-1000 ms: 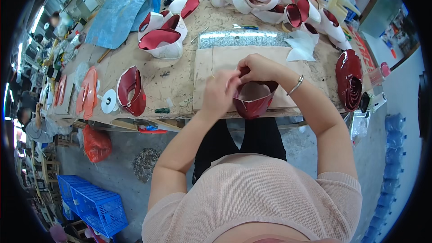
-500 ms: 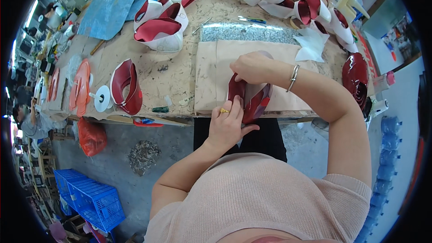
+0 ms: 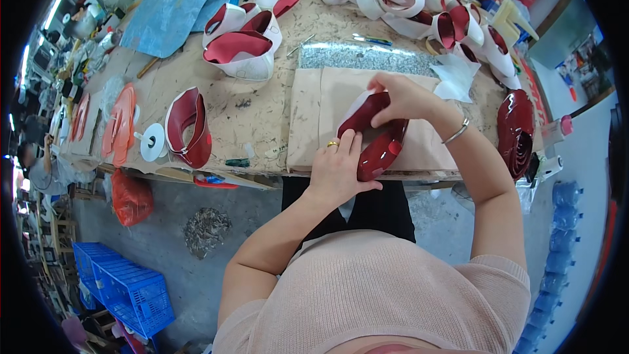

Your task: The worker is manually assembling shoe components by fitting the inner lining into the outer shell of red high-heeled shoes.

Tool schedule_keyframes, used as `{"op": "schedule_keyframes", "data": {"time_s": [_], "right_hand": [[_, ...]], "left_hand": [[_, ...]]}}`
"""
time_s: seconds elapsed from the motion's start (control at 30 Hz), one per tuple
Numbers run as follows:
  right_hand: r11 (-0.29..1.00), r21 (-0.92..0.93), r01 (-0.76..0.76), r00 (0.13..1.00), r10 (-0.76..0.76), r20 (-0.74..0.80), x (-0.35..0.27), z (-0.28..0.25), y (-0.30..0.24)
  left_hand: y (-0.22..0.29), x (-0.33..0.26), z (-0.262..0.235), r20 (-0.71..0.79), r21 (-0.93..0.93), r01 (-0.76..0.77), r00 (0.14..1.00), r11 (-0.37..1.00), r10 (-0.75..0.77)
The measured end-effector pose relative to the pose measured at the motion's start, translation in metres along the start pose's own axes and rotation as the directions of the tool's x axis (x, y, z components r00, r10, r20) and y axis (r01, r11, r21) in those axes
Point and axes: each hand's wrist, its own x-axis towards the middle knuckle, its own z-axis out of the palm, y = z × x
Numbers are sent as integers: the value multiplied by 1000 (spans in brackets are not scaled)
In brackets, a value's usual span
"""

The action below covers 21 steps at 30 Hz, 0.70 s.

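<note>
A glossy dark red shoe upper [image 3: 383, 152] stands on a beige pad, bent into a ring with its lining showing inside. My left hand [image 3: 337, 164] holds its near left wall, fingers bent over the edge and thumb stretched out below. At the far end of the upper is my right hand [image 3: 406, 99], its thumb and forefinger apart with part of the far wall between them. Whether those fingertips press on the upper is hard to tell. A small red round spot marks the near right side of the upper.
The beige pad [image 3: 308, 118] lies before a speckled stone slab [image 3: 367, 56]. Left of it stands another red upper [image 3: 188, 128]; farther back are white-and-red uppers [image 3: 239, 49]. Stacked red uppers [image 3: 515, 134] lie at right. Blue crates [image 3: 124, 288] stand on the floor.
My right hand has opened from its pinch at the far edge and shifted right. The upper's ring has spread wider, and its glossy right side now shows more.
</note>
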Motion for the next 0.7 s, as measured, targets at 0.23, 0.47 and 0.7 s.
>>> {"op": "schedule_keyframes", "data": {"time_s": [0.23,0.47,0.7], "right_hand": [[990,-137,25,989,-5,145,1,9,-12],[901,-431,-37,994,79,80,9,28,-21],[889,-456,-32,992,83,92,16,33,-17]], "left_hand": [[-3,-3,6,-52,26,-32,998,999,33],[-2,0,-1,70,40,-30,997,999,27],[-3,18,-18,244,3,8,970,1000,-9]]}}
